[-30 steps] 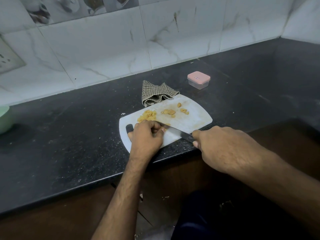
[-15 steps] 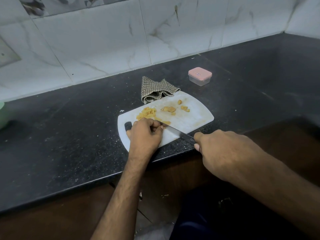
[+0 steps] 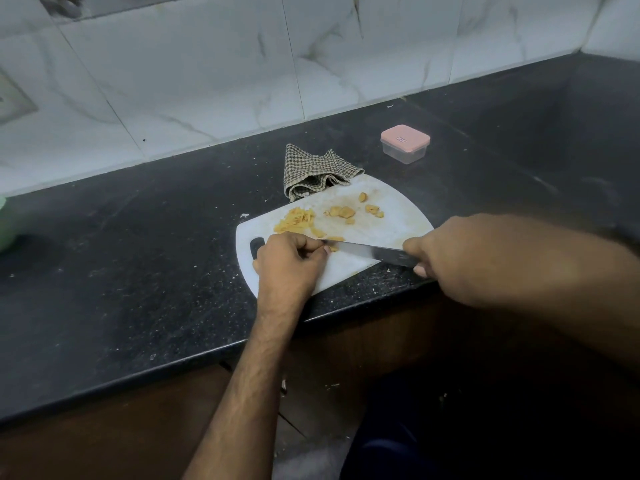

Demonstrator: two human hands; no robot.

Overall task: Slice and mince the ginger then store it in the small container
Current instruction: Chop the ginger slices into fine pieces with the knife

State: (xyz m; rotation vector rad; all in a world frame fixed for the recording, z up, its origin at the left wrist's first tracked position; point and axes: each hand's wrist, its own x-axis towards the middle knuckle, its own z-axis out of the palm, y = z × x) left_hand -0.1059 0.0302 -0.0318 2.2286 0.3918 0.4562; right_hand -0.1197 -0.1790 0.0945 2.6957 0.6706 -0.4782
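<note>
A white cutting board (image 3: pixel 398 216) lies at the counter's front edge. On it sit a pile of thin ginger strips (image 3: pixel 296 220) and a few thicker ginger slices (image 3: pixel 341 212) further right. My left hand (image 3: pixel 289 263) rests on the board's near left part, fingers curled over a small ginger piece (image 3: pixel 333 248) right against the knife blade (image 3: pixel 363 251). My right hand (image 3: pixel 460 258) grips the knife handle, which it hides; the blade points left across the board. The small clear container (image 3: pixel 404 143) with its pink lid on stands behind the board to the right.
A checked cloth (image 3: pixel 315 171) lies bunched at the board's far edge. A pale green bowl (image 3: pixel 3 223) shows at the left frame edge. The black counter (image 3: pixel 138 258) meets a marble-tiled wall behind; its front edge runs just below the board.
The knife blade has shifted slightly along the board beside my left fingers. My right hand sits a little higher and further right in view. The camera view has tilted slightly.
</note>
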